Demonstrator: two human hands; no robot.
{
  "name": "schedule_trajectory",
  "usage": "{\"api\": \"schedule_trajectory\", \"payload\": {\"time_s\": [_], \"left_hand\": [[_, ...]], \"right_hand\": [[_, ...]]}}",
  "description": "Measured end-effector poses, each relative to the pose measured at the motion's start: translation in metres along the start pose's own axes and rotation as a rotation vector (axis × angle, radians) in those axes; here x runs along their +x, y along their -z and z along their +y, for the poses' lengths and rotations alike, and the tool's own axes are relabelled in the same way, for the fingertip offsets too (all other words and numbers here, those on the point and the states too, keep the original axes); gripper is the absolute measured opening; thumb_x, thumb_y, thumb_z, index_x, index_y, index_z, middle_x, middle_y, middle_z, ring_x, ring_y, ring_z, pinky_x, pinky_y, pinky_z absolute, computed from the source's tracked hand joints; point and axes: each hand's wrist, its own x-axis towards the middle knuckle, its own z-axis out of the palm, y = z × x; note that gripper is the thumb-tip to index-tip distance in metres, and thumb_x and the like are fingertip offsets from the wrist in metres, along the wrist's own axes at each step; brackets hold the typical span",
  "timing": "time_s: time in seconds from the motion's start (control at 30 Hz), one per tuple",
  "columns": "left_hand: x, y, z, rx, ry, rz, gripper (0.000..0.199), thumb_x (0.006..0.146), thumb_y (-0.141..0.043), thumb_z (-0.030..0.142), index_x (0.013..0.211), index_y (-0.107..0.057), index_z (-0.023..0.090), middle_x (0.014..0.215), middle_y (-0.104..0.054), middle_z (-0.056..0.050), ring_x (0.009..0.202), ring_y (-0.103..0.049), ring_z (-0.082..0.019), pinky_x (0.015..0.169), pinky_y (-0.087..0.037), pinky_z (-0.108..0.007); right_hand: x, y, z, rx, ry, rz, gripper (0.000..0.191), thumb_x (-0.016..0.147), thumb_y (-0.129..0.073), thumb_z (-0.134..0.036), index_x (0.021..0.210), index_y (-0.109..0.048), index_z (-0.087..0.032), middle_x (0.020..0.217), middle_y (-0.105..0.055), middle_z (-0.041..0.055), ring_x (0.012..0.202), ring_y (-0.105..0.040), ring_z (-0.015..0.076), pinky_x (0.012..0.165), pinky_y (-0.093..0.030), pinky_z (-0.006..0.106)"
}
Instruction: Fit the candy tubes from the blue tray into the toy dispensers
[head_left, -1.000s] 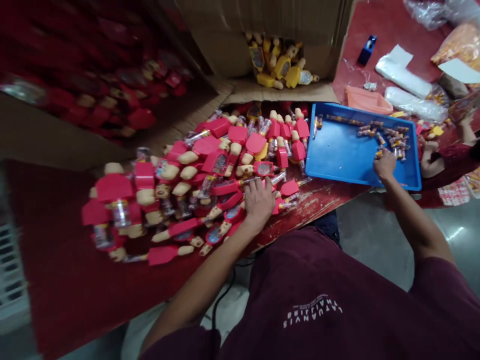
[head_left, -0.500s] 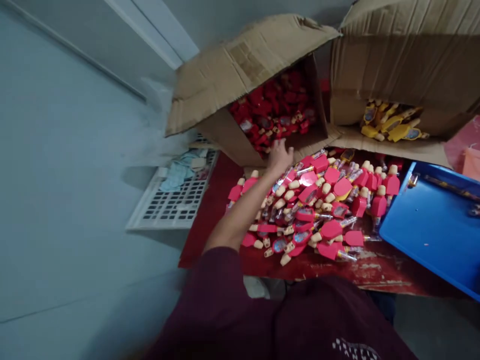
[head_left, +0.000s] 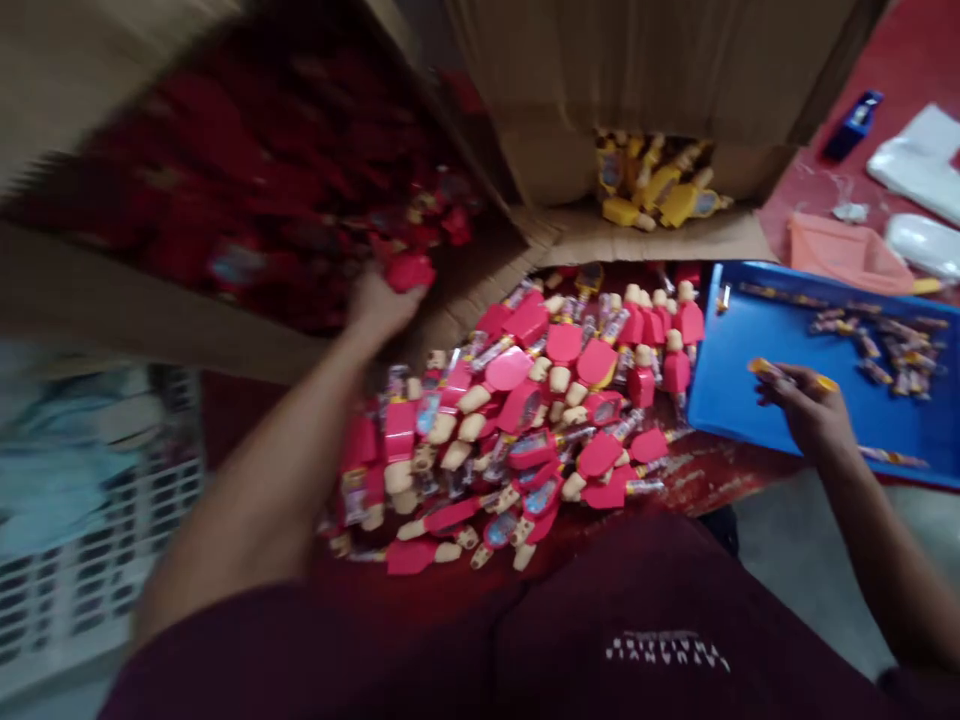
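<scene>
Head view, the only one we've got: our left hand (head_left: 384, 308) was on the pile of red toys (head_left: 521, 405) a second ago, and now it's inside the cardboard box (head_left: 135, 310) at far left, right by a red toy (head_left: 410, 272). Too blurry there, so we can't tell if its grip is closed on anything. Our right hand (head_left: 814, 410) has moved off the candy heap (head_left: 907, 360) and is pinching one candy tube (head_left: 776, 374) above the blue tray (head_left: 739, 400), near side. So we'd say the work's split now: left at the boxed toys, right minding the candy.
</scene>
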Motion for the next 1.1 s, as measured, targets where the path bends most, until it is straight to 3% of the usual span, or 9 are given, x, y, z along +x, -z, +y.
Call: {"api": "schedule_trajectory", "payload": {"time_s": [0.07, 0.13, 0.27, 0.37, 0.6, 0.7, 0.8, 0.97, 1.1], "left_hand": [[-0.033, 0.011, 0.032, -0.018, 0.021, 0.096, 0.075, 0.080, -0.060, 0.074, 0.111, -0.048, 0.007, 0.096, -0.063, -0.007, 0.072, -0.046, -0.012, 0.079, -0.052, -0.037], [-0.086, 0.030, 0.078, -0.142, -0.090, 0.154, 0.077, 0.081, -0.059, 0.075, 0.120, -0.048, 0.009, 0.097, -0.063, -0.005, 0.073, -0.050, -0.013, 0.078, -0.052, -0.036], [-0.204, 0.059, 0.179, -0.510, -0.300, -0.164, 0.061, 0.091, -0.053, 0.067, 0.123, -0.053, 0.015, 0.098, -0.066, -0.005, 0.075, -0.059, -0.014, 0.069, -0.052, -0.029], [-0.257, 0.057, 0.219, -0.537, -0.388, -0.347, 0.055, 0.094, -0.052, 0.062, 0.122, -0.056, 0.015, 0.096, -0.068, -0.007, 0.080, -0.064, -0.017, 0.074, -0.054, -0.031], [-0.307, 0.060, 0.229, -0.441, -0.526, -0.520, 0.057, 0.098, -0.047, 0.060, 0.127, -0.053, 0.012, 0.096, -0.069, -0.011, 0.081, -0.068, -0.023, 0.075, -0.055, -0.037], [-0.321, 0.062, 0.235, -0.418, -0.568, -0.515, 0.054, 0.098, -0.045, 0.061, 0.123, -0.054, 0.013, 0.093, -0.068, -0.009, 0.081, -0.068, -0.022, 0.074, -0.055, -0.036], [-0.332, 0.059, 0.241, -0.351, -0.606, -0.474, 0.051, 0.100, -0.043, 0.059, 0.124, -0.052, 0.015, 0.106, -0.069, -0.012, 0.092, -0.069, -0.023, 0.079, -0.056, -0.036], [-0.349, 0.053, 0.243, -0.162, -0.714, -0.448, 0.040, 0.099, -0.046, 0.044, 0.124, -0.053, 0.013, 0.110, -0.069, -0.014, 0.096, -0.069, -0.025, 0.077, -0.057, -0.036], [-0.357, 0.053, 0.244, -0.015, -0.834, -0.383, 0.038, 0.093, -0.051, 0.031, 0.125, -0.055, 0.011, 0.115, -0.068, -0.017, 0.097, -0.068, -0.026, 0.069, -0.057, -0.035]], "right_hand": [[-0.007, -0.018, -0.005, 0.075, 0.039, -0.138, 0.044, 0.073, -0.083, -0.042, 0.108, -0.069, -0.020, 0.100, -0.073, 0.0086, 0.078, -0.069, 0.0195, 0.070, -0.056, 0.035], [-0.017, -0.032, -0.010, 0.087, 0.088, -0.230, 0.044, 0.075, -0.082, -0.041, 0.112, -0.068, -0.022, 0.091, -0.073, 0.0035, 0.074, -0.068, 0.0173, 0.070, -0.057, 0.035], [-0.053, -0.051, -0.024, -0.063, 0.151, -0.338, 0.039, 0.078, -0.081, -0.037, 0.113, -0.070, -0.025, 0.094, -0.073, 0.0035, 0.081, -0.069, 0.0179, 0.075, -0.058, 0.035], [-0.081, -0.057, -0.031, -0.221, 0.256, -0.405, 0.037, 0.079, -0.080, -0.038, 0.112, -0.071, -0.025, 0.105, -0.073, 0.0063, 0.090, -0.070, 0.0215, 0.075, -0.059, 0.035], [-0.117, -0.041, -0.018, -0.405, 0.534, -0.574, 0.032, 0.086, -0.074, -0.034, 0.115, -0.070, -0.023, 0.104, -0.071, 0.0067, 0.085, -0.068, 0.0187, 0.073, -0.055, 0.032], [-0.127, -0.034, -0.010, -0.404, 0.544, -0.570, 0.029, 0.087, -0.073, -0.034, 0.113, -0.070, -0.021, 0.102, -0.072, 0.0062, 0.084, -0.068, 0.0183, 0.071, -0.054, 0.031], [-0.137, -0.031, -0.002, -0.412, 0.557, -0.555, 0.027, 0.088, -0.071, -0.035, 0.110, -0.071, -0.021, 0.101, -0.073, 0.0065, 0.083, -0.069, 0.0187, 0.070, -0.053, 0.031], [-0.148, -0.028, 0.007, -0.400, 0.589, -0.568, 0.024, 0.089, -0.069, -0.036, 0.107, -0.072, -0.021, 0.099, -0.074, 0.0077, 0.084, -0.070, 0.0201, 0.074, -0.054, 0.034], [-0.154, -0.025, 0.014, -0.410, 0.456, -0.553, 0.023, 0.087, -0.070, -0.037, 0.103, -0.072, -0.021, 0.103, -0.075, 0.0078, 0.088, -0.070, 0.0218, 0.077, -0.055, 0.035]]}}
